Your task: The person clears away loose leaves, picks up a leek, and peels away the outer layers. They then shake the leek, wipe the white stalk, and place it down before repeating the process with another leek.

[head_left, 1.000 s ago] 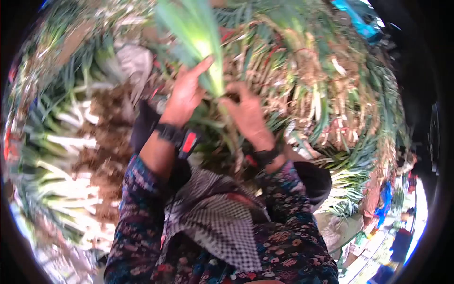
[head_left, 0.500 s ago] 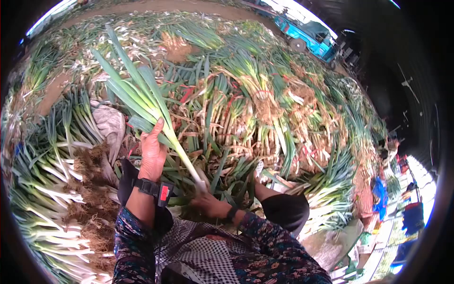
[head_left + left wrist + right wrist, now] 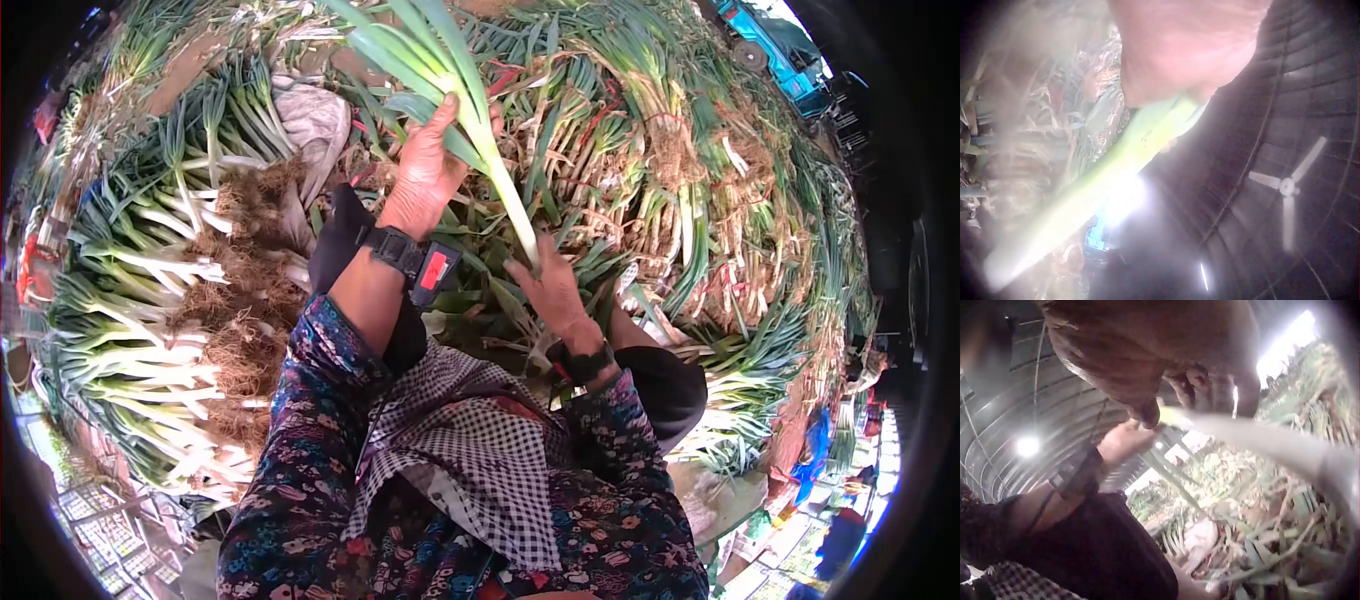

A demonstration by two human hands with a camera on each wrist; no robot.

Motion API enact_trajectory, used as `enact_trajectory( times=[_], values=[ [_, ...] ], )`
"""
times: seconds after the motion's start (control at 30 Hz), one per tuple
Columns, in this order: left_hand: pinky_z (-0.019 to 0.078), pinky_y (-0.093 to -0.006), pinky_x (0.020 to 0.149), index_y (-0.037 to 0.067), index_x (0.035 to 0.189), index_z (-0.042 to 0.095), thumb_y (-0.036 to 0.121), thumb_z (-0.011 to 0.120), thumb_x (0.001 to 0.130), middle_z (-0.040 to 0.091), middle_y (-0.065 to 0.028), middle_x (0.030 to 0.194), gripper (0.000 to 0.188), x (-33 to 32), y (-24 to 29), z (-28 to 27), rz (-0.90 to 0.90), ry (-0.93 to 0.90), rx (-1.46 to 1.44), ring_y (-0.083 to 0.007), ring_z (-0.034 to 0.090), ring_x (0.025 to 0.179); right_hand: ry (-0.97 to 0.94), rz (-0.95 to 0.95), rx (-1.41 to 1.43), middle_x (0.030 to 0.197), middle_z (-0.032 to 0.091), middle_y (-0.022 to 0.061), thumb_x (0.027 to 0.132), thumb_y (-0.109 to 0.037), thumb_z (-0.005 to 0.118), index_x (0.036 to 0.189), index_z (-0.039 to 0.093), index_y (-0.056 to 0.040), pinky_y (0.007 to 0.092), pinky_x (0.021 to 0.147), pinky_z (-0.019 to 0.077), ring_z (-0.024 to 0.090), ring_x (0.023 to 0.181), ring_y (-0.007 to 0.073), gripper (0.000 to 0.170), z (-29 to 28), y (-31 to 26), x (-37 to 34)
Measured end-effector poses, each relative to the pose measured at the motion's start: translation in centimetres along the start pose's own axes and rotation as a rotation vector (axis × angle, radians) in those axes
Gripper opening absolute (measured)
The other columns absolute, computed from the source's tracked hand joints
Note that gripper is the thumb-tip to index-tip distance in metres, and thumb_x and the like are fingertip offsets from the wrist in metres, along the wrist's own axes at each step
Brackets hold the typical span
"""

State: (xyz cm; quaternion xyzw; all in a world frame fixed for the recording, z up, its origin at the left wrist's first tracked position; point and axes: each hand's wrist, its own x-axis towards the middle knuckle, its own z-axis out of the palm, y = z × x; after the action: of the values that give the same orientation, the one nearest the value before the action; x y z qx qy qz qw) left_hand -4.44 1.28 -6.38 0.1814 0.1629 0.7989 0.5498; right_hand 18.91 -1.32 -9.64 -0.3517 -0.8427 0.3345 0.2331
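A long leek (image 3: 512, 205) with green leaves slants across the head view, its white end low. My left hand (image 3: 425, 180) grips it where the leaves begin, thumb laid along it; the left wrist view shows that hand (image 3: 1191, 50) around the leek (image 3: 1091, 184). My right hand (image 3: 560, 298) is at the white end, thumb and forefinger spread on either side. In the right wrist view the pale stalk (image 3: 1254, 434) passes just below the right hand (image 3: 1154, 350); contact there is unclear.
Leeks with brown roots (image 3: 250, 350) lie piled at the left beside a pale sack (image 3: 312, 125). Tied bundles (image 3: 600, 190) spread across the middle and right. Loose leaves (image 3: 470, 250) lie between the knees. A blue vehicle (image 3: 775, 50) stands at the far right.
Since half a second ago my right hand has risen and its fingers have spread at the leek's white end. The left hand keeps its grip. The head view has also shifted.
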Motion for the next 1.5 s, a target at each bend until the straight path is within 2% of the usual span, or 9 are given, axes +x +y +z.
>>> enact_trajectory(
  times=[0.13, 0.53, 0.7, 0.8, 0.97, 1.2, 1.27, 1.37, 1.5],
  values=[
    [0.047, -0.047, 0.098, -0.006, 0.128, 0.043, 0.025, 0.062, 0.088, 0.055, -0.0178, 0.122, 0.054, -0.9, -0.3, 0.8, -0.087, -0.047, 0.031, -0.0327, 0.055, 0.112, 0.117, 0.079, 0.131, 0.068, 0.05, 0.0221, 0.088, -0.008, 0.061, 0.091, 0.04, -0.0005, 0.0395, 0.053, 0.0415, 0.049, 0.057, 0.0381, 0.023, 2.8, 0.4, -0.6],
    [0.0521, -0.0512, 0.089, -0.013, 0.115, 0.047, 0.001, 0.043, 0.087, 0.064, -0.0233, 0.101, 0.032, -1.8, -2.3, 1.7, -0.297, 0.105, 0.079, -0.0353, 0.065, 0.093, 0.296, 0.075, 0.035, 0.067, 0.054, 0.0209, 0.089, -0.01, 0.06, 0.101, 0.048, -0.0016, 0.0418, 0.051, 0.0428, 0.057, 0.058, 0.037, 0.019, 4.3, 1.8, 0.1],
    [0.0513, -0.0531, 0.091, -0.014, 0.112, 0.048, 0.002, 0.044, 0.088, 0.063, -0.0222, 0.098, 0.029, -1.8, -2.6, 1.7, -0.309, 0.129, 0.125, -0.0352, 0.066, 0.09, -0.042, 0.214, 0.691, 0.06, 0.045, -0.0002, 0.095, -0.017, 0.055, 0.095, 0.05, -0.0022, 0.0266, 0.043, 0.0353, 0.043, 0.049, 0.0083, 0.015, 2.7, -0.4, -0.5],
    [0.051, -0.0534, 0.091, -0.012, 0.111, 0.049, 0.003, 0.045, 0.088, 0.062, -0.0215, 0.099, 0.028, -2.3, -2.8, 2.4, -0.252, 0.101, 0.06, -0.0349, 0.066, 0.088, -0.285, 0.398, 1.219, 0.06, 0.043, -0.0035, 0.096, -0.02, 0.054, 0.096, 0.052, -0.0032, 0.0216, 0.04, 0.0268, 0.035, 0.045, 0.0051, 0.017, 1.1, -1.1, -0.6],
    [0.0516, -0.0515, 0.09, -0.006, 0.112, 0.051, 0.013, 0.051, 0.09, 0.062, -0.0158, 0.099, 0.029, -3.1, -3.4, 2.7, -0.396, -0.082, 0.016, -0.0311, 0.066, 0.089, -0.576, 0.349, 1.747, 0.054, 0.034, -0.0036, 0.097, -0.026, 0.05, 0.089, 0.051, -0.0033, 0.0204, 0.037, 0.0211, 0.028, 0.039, 0.0044, 0.024, -0.9, -3.0, -1.1],
    [0.0548, -0.0462, 0.084, 0.0, 0.109, 0.053, 0.021, 0.059, 0.092, 0.062, -0.0099, 0.093, 0.028, -3.1, -4.1, 1.3, -0.628, -0.309, 0.373, -0.0244, 0.066, 0.085, -0.528, 0.359, 1.66, 0.053, 0.034, -0.0031, 0.097, -0.024, 0.05, 0.09, 0.052, -0.0043, 0.02, 0.036, 0.0207, 0.027, 0.039, 0.0042, 0.021, -1.2, -3.0, -2.2],
    [0.0535, -0.0384, 0.085, 0.0, 0.109, 0.053, 0.019, 0.059, 0.092, 0.063, -0.0096, 0.095, 0.026, -3.1, -4.1, 1.6, -0.702, -0.642, 0.633, -0.023, 0.064, 0.088, -0.516, 0.386, 1.677, 0.053, 0.034, -0.0029, 0.097, -0.023, 0.05, 0.09, 0.052, -0.0045, 0.0197, 0.036, 0.0207, 0.027, 0.039, 0.0042, 0.02, -1.3, -3.1, -2.0],
    [0.0496, -0.0294, 0.086, 0.001, 0.104, 0.057, 0.015, 0.056, 0.091, 0.063, -0.0088, 0.099, 0.019, -3.1, -4.7, 1.6, -0.53, -0.8, 1.146, -0.0188, 0.062, 0.092, -0.489, 0.439, 1.633, 0.054, 0.036, -0.0023, 0.097, -0.024, 0.051, 0.091, 0.051, -0.0051, 0.0196, 0.036, 0.0215, 0.027, 0.039, 0.0044, 0.02, -1.3, -3.3, -1.6],
    [0.0449, -0.03, 0.087, 0.003, 0.1, 0.062, 0.021, 0.063, 0.086, 0.063, -0.0062, 0.103, 0.023, -3.6, -7.6, -4.0, -0.536, -0.878, 1.17, -0.0153, 0.056, 0.09, -0.452, 0.393, 1.505, 0.055, 0.037, -0.0021, 0.096, -0.025, 0.052, 0.096, 0.051, -0.0042, 0.0197, 0.036, 0.0227, 0.027, 0.039, 0.0043, 0.021, -1.6, -4.4, -0.6]
  ],
)
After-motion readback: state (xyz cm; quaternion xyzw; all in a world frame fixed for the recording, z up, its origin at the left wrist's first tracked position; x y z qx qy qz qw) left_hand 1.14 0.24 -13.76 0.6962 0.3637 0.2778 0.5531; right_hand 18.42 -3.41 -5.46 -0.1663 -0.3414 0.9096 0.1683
